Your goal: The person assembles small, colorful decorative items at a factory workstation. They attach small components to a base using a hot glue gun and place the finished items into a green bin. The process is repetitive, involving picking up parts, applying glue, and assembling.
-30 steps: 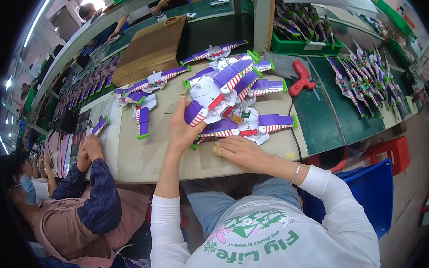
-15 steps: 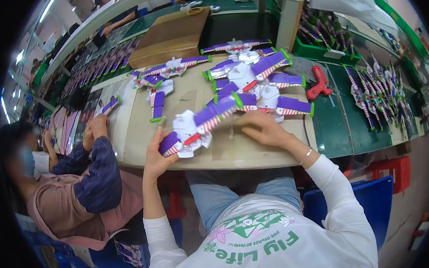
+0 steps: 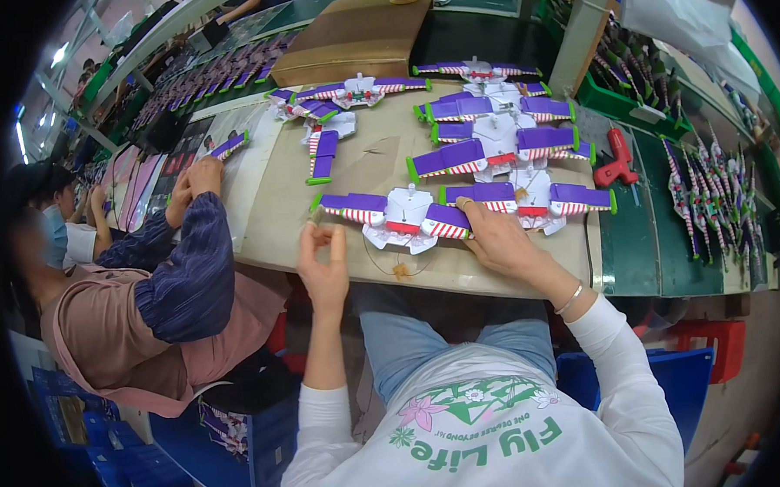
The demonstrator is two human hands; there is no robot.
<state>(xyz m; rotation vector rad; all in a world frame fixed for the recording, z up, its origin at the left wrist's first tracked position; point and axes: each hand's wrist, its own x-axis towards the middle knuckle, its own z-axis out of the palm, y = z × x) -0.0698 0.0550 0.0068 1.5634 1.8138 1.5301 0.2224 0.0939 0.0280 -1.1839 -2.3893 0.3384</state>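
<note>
In front of me lies a toy wing pack (image 3: 403, 210), with a white body, purple wings, red-and-white striped edges and green tips. My right hand (image 3: 499, 243) grips its right wing, thumb on top. Beside the left wing's green tip, my left hand (image 3: 324, 268) is raised with thumb and fingers curled together; anything between them is too small to make out. A thin thread with a brownish tangle (image 3: 400, 270) lies below the pack's body. Several similar wing packs (image 3: 495, 139) overlap just beyond my right hand.
More wing packs (image 3: 353, 92) lie at the table's far side. A red glue gun (image 3: 614, 159) rests to the right, near a row of wing packs (image 3: 710, 199) and a green crate (image 3: 632, 111). A cardboard box (image 3: 346, 41) stands behind. A co-worker (image 3: 183, 287) sits at left.
The wing pack, tilted up in my left hand before, now lies level on the table. My left hand has let go of its wing; my right hand has taken the other wing. The view has shifted.
</note>
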